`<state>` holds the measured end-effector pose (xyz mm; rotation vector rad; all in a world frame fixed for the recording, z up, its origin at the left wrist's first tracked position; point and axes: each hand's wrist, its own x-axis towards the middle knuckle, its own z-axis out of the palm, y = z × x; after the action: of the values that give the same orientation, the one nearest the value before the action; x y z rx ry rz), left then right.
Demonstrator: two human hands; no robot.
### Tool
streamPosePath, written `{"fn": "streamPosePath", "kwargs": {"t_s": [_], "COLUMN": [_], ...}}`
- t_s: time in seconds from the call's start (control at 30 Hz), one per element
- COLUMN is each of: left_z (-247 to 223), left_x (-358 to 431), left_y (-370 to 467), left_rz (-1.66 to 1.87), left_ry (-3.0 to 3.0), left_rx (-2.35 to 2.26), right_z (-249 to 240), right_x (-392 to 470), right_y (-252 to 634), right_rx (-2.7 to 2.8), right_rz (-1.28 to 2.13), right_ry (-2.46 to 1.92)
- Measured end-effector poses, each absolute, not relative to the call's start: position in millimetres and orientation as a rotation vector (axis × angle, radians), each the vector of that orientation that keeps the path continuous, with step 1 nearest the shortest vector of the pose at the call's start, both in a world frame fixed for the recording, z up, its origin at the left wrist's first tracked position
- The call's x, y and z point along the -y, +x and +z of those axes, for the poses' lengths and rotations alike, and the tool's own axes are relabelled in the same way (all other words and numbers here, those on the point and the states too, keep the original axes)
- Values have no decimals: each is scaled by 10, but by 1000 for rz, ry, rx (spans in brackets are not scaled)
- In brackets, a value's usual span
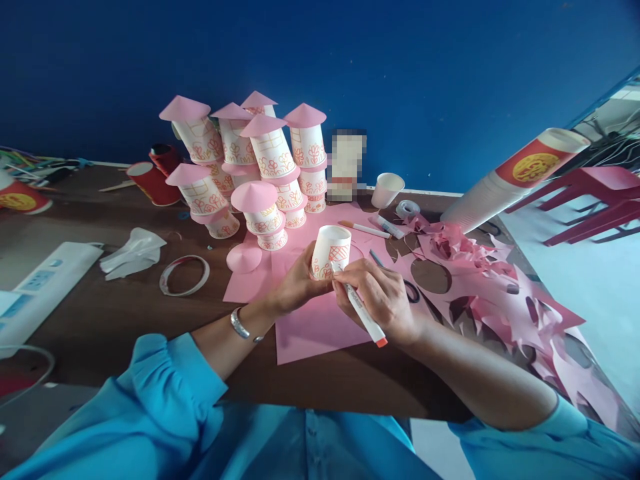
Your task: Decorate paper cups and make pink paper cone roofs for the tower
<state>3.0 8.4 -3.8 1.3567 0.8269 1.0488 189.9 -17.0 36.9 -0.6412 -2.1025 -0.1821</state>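
My left hand point(299, 283) is wrapped around a white paper cup point(327, 241) and holds it upside down over pink paper. Orange-red drawings, including a crosshatched window and curly shapes near the rim, cover part of the cup's side. In my right hand point(383, 297) is a white marker point(365, 315) with an orange end cap, its writing end against the lower side of the cup. Behind the hands stand several paper-cup towers point(270, 150) with pink cone roofs and drawn flowers. A loose pink cone point(244, 257) lies left of the cup.
Pink paper scraps point(520, 300) cover the table's right side near a tall leaning stack of cups point(515, 177). A tape roll point(184, 275), crumpled plastic point(133, 253) and a power strip point(53, 283) lie left. Another white cup point(387, 190) stands near the blue wall point(425, 87).
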Motion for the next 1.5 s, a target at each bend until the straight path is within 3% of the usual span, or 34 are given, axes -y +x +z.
{"fn": "streamPosePath", "kwargs": {"t_s": [0.37, 1.5], "left_z": [-70, -66], "left_x": [-93, -78], "left_y": [22, 41], "left_rz": [999, 1042], "left_ry": [1219, 1206], "left_rx": [-705, -656], "right_z": [498, 363], "right_x": [88, 162], "right_y": [1978, 1900], "right_rx": [2019, 2095], "right_rz": [-287, -190], "right_ry": [-675, -670]}}
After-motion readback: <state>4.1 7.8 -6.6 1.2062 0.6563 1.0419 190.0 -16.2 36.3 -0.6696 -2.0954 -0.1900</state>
